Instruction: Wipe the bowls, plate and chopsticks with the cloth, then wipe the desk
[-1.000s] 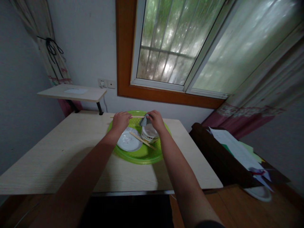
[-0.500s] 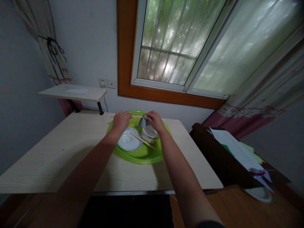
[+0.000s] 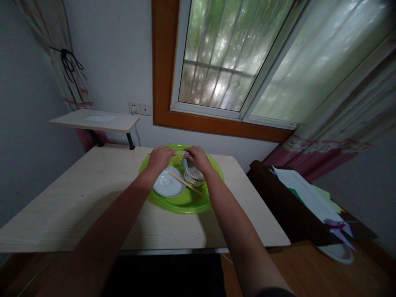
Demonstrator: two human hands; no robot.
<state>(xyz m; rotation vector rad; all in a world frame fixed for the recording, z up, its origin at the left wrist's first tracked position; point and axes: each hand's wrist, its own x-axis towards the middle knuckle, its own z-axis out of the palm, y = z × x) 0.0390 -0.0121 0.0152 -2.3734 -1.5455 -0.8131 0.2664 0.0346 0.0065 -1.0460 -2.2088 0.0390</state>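
My left hand [image 3: 161, 159] is closed around a light wooden chopstick [image 3: 180, 153], held level over the far part of a green basin [image 3: 185, 210]. In my right hand [image 3: 198, 158] is a grey cloth [image 3: 185, 162], pinched at the chopstick's right end and hanging down a little. Whether one chopstick or a pair is held, I cannot tell. Inside the basin, a white plate [image 3: 168, 186] lies at the left. Stacked white bowls [image 3: 194, 178] stand right of it, partly behind my right hand. More chopsticks [image 3: 188, 185] lie slanting across the plate's edge, in front of the bowls.
The basin rests on a pale wooden table [image 3: 102, 189]. A small raised shelf [image 3: 117, 123] with a paper on it stands at the back left. Behind are a wall and a window [image 3: 222, 62]. To the right, papers [image 3: 305, 194] lie on a dark brown piece of furniture [image 3: 278, 206].
My right hand has moved slightly left along the chopstick with the cloth. My left hand has shifted a little right with the chopstick, and the hands are closer together. The dishes have stayed put.
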